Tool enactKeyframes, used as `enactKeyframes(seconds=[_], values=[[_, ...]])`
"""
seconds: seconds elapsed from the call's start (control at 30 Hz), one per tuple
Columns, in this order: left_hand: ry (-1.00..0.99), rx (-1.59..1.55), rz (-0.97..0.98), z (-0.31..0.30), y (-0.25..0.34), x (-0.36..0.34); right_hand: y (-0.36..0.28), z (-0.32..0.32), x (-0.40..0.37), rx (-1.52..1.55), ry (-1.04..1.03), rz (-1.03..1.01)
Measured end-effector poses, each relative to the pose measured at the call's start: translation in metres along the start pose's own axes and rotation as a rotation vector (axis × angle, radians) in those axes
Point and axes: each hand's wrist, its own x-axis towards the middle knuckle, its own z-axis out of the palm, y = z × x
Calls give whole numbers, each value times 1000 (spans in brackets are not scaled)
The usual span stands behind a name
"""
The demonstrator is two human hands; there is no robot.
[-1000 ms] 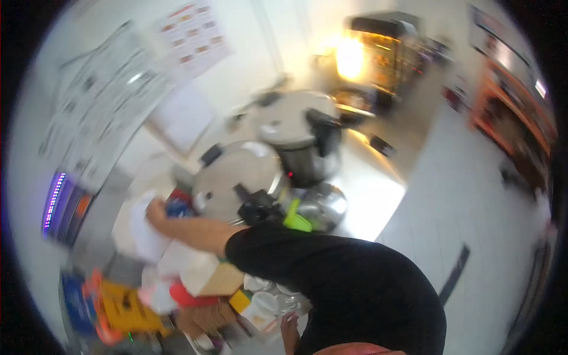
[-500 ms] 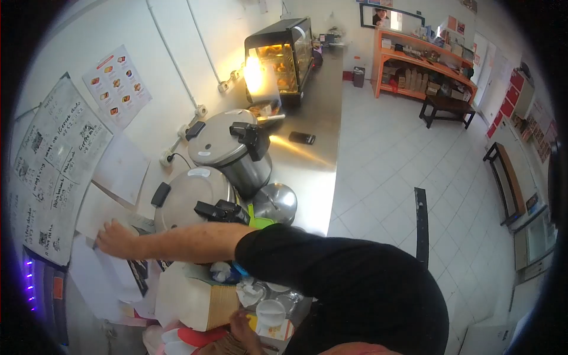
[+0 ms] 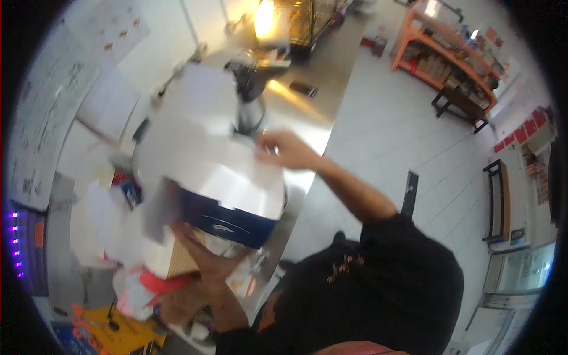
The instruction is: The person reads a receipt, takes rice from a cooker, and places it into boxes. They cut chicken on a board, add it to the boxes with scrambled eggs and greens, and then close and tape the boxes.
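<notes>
A takeaway cardboard box [image 3: 231, 222], white inside and dark blue outside, is held up in front of me with its large white flaps standing open. From below, my left hand [image 3: 210, 260] supports the blue wall, thumb and fingers spread around its lower edge. My right hand [image 3: 284, 151] is at the right edge of the white panel, its fingers bent against it; motion blur softens the fingertips. The box hides much of the steel cookers [image 3: 231, 58] behind it. Under my left hand lies a stack of brown-edged cardboard [image 3: 182, 257].
A steel counter [image 3: 331, 71] runs away along the wall, bearing a black phone [image 3: 303, 89] and a lit food warmer [image 3: 305, 21]. Written boards and papers cover the left wall. A yellow bag [image 3: 118, 331] lies low at the left. Tiled floor [image 3: 367, 136] stretches to the right.
My right hand has come back from the papers at the left wall to the box's right edge. The box is now raised and opened out, with my left hand under it. The view has turned.
</notes>
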Motion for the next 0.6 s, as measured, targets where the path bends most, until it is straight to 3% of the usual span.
enactKeyframes(seconds=[0.03,0.1,0.17,0.23,0.3,0.37,0.43,0.47,0.57,0.6], values=[[-164,-109,-59,25,36,8,16,-13,-40,-29,-7,152],[-317,-257,5,89,70,19,43,-51,-103,-4,-115,460],[-403,-280,68,166,102,13,85,-84,-179,77,-47,507],[-358,-259,214,226,122,19,106,-116,-228,144,143,530],[-367,-487,155,283,127,29,131,-149,-249,-64,653,549],[-380,-383,246,341,157,56,96,-216,-237,-284,797,321],[-426,-354,282,407,175,84,83,-276,-221,-59,439,460],[-410,-328,387,435,178,105,92,-301,-210,45,264,502],[-434,-408,393,482,170,157,137,-348,-182,105,274,646],[-487,-388,293,485,161,164,154,-365,-188,367,372,595]])
